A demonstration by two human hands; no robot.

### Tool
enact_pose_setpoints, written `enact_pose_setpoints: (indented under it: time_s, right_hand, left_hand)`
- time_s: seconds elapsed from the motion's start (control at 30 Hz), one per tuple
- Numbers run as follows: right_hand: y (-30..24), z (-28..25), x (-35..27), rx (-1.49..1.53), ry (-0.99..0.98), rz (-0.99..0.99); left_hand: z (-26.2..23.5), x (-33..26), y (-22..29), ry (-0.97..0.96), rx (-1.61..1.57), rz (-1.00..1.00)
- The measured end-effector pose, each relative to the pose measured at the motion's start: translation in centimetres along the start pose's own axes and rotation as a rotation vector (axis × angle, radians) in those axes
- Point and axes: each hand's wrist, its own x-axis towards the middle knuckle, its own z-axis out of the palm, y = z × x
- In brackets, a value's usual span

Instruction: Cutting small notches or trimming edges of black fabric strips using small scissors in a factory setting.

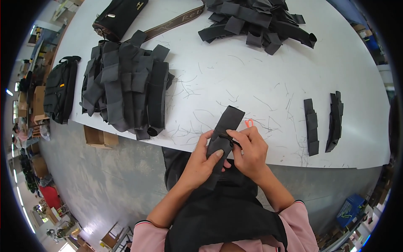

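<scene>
At near edge of white desk [260,75], dark grey fabric strap piece [224,130] held up over the lap, top end leaning over desk edge, lower end hanging past the rim. Left hand [203,161] wrapped round strap's lower half from the left, thumb across the front, fingers curled behind; forearm rising from lower left, wrist bent in. Right hand [249,151] just right of strap, fingertips pressed together on a small black loop at strap's mid-front, pinching it; forearm coming up from lower right, pink sleeve cuff at elbow. Both hands touching strap, knuckles nearly meeting. Small orange item [249,123] on desk just right of strap's top end, partly hidden; kind unclear. Big stack of similar grey pieces [126,88] well left of strap, near desk's left edge. Loose heap [256,21] at far side. Two single pieces [323,122] lying well right. Black bag [119,17] w/ brown webbing belt [174,22] far left. Black threads scattered over desk.
</scene>
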Motion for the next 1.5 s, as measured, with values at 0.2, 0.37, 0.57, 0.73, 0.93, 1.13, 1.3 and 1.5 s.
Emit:
enact_pose_setpoints:
  time_s: [0.2, 0.37, 0.57, 0.73, 0.93, 1.13, 1.3, 1.5]
  right_hand:
    - [-0.2, 0.0, -0.1, 0.035, 0.0, 0.083]
    - [-0.1, 0.6, -0.4, -0.006, 0.053, 0.056]
    - [0.0, 1.3, -0.8, 0.032, 0.096, 0.098]
    - [0.2, 1.3, -0.9, -0.095, 0.101, -0.015]
    - [0.1, 1.1, -0.8, -0.107, 0.081, -0.027]
    - [0.0, 0.8, -0.6, -0.048, 0.023, 0.049]
    - [-0.3, 1.0, 0.0, 0.314, 0.01, 0.355]
    - [-0.1, 1.5, 0.0, -0.018, 0.05, 0.105]
  left_hand:
    - [0.2, -0.1, 0.0, -0.01, 0.0, -0.012]
    - [0.2, 0.0, 0.3, -0.021, -0.008, 0.0]
    - [-0.1, 0.2, 0.1, -0.039, -0.013, -0.019]
    - [-0.2, 0.1, -0.1, -0.028, -0.006, -0.034]
    - [-0.3, 0.0, -0.3, -0.024, -0.002, -0.039]
    - [-0.6, 0.1, -0.3, -0.011, 0.019, -0.033]
    - [-1.1, 0.7, 0.4, -0.05, 0.001, -0.084]
    - [-1.4, 0.6, 0.4, -0.027, 0.052, -0.067]
